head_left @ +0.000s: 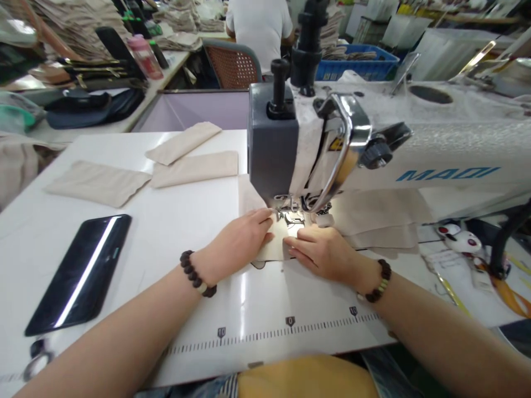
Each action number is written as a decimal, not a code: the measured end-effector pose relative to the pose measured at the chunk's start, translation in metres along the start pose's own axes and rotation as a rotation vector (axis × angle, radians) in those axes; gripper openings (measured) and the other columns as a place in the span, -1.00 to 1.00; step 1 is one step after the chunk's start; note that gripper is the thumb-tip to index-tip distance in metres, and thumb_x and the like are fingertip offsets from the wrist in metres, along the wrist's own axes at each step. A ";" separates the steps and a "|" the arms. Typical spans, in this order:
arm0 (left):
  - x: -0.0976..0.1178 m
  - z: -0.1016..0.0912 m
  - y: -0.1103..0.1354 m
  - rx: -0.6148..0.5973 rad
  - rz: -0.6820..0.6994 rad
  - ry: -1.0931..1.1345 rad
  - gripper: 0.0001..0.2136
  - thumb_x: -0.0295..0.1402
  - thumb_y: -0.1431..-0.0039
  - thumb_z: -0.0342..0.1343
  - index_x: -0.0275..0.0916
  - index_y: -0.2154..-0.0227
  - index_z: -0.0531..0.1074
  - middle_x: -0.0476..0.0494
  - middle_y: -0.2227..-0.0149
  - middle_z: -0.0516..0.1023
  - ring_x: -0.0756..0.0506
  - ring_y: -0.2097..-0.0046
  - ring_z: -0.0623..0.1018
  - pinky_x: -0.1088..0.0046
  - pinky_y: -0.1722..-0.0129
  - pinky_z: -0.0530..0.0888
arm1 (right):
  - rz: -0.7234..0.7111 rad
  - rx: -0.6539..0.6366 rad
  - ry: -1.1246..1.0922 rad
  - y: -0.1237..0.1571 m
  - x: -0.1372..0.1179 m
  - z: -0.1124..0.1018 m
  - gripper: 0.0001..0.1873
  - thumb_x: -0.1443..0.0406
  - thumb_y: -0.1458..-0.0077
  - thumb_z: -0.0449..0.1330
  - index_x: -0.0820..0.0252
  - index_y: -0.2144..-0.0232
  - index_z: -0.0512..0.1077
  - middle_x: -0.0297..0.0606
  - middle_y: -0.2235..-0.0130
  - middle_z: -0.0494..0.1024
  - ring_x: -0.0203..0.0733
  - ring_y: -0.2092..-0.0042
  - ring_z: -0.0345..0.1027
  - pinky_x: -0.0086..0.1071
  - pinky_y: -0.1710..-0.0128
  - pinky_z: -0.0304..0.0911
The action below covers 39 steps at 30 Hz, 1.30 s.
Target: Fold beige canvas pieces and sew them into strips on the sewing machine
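Blue crate (357, 67): one, plastic, behind the machine – beige cloth stacked inside.
Pink bottle (145, 56): one, cylindrical, on a bench far left of the machine; contents can't tell.
Black pouches (97, 83): zipped, soft, beside the bottle; count unclear, insides hidden.
Sewing machine (274, 143): one, dark head, white arm with blue "MAQI" lettering.
Worked cloth (271, 246): beige, smooth, thin, lying flat under the machine's presser foot (294, 216).
Left hand (240, 240): on the worked cloth, left of the foot; thumb close to fingers – pinching or just pressing, can't tell.
Right hand (327, 254): on the cloth's right edge, fingers bunched narrow; pinch can't tell.
Bracelets (197, 273): two, one per wrist, dark round beads plus a few pale.
Beige pieces (97, 183): three, flat oblongs, left of the machine; two overlap.
Cloth pile (377, 215): beige, at least two layers, beneath the machine's arm.
Dark device (81, 271): one, glossy rectangle, left of the machine.
Person (261, 33): one, white top, behind the machine.
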State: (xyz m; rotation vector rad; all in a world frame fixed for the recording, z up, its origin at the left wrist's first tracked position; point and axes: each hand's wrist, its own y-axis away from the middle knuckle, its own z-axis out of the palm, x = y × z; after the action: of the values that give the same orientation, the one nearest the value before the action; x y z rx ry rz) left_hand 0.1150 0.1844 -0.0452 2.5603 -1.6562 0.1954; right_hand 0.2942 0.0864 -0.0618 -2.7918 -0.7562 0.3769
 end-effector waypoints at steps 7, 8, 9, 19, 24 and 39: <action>-0.005 0.001 -0.003 0.055 0.029 0.021 -0.86 -0.45 -0.22 -0.06 -0.38 0.26 0.36 -0.23 0.19 0.41 -0.14 0.17 0.45 0.32 0.16 0.44 | 0.060 -0.044 0.037 -0.003 -0.002 0.001 -0.75 0.30 -0.22 -0.03 0.27 0.24 0.42 -0.29 0.47 0.39 -0.23 0.41 0.21 -0.37 0.42 0.00; -0.006 0.001 -0.004 0.061 0.031 0.020 -0.86 -0.45 -0.22 -0.06 -0.38 0.26 0.36 -0.22 0.20 0.41 -0.14 0.18 0.45 0.32 0.17 0.44 | 0.066 -0.047 0.039 -0.004 -0.002 0.002 -0.76 0.30 -0.22 -0.03 0.27 0.24 0.42 -0.29 0.46 0.39 -0.23 0.41 0.22 -0.37 0.40 0.01; -0.007 0.002 -0.004 0.070 0.035 0.020 -0.87 -0.46 -0.22 -0.06 -0.38 0.27 0.37 -0.22 0.20 0.41 -0.15 0.18 0.45 0.31 0.17 0.44 | 0.072 -0.047 0.042 -0.004 -0.003 0.002 -0.76 0.30 -0.21 -0.02 0.28 0.24 0.41 -0.29 0.46 0.39 -0.22 0.40 0.22 -0.36 0.39 0.02; -0.015 0.007 -0.006 0.143 0.077 0.007 -0.92 -0.49 -0.18 -0.01 -0.34 0.29 0.36 -0.21 0.19 0.38 -0.14 0.10 0.42 0.36 0.13 0.43 | 0.135 -0.056 0.040 -0.004 -0.006 0.004 -0.80 0.32 -0.18 0.02 0.28 0.21 0.39 -0.29 0.45 0.38 -0.22 0.39 0.20 -0.37 0.38 0.02; -0.015 0.008 -0.006 0.155 0.078 -0.003 -0.92 -0.50 -0.18 -0.01 -0.35 0.30 0.36 -0.21 0.19 0.38 -0.15 0.09 0.42 0.33 0.10 0.42 | 0.151 -0.040 0.046 -0.005 -0.007 0.004 -0.81 0.31 -0.17 0.03 0.26 0.22 0.39 -0.29 0.45 0.38 -0.22 0.40 0.18 -0.39 0.42 -0.01; 0.002 0.008 0.012 0.061 0.284 0.033 -0.80 -0.52 -0.24 -0.11 -0.39 0.16 0.36 -0.20 0.16 0.43 -0.10 0.04 0.41 0.31 0.00 0.40 | -0.026 0.066 0.046 0.002 -0.003 0.006 -0.65 0.27 -0.27 -0.12 0.30 0.30 0.44 -0.29 0.50 0.38 -0.25 0.46 0.21 -0.35 0.44 0.00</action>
State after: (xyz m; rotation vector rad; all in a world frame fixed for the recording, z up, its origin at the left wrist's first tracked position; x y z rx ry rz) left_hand 0.1051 0.1760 -0.0523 2.3362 -2.0251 0.3094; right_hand 0.2907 0.0837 -0.0672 -2.7166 -0.7555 0.3251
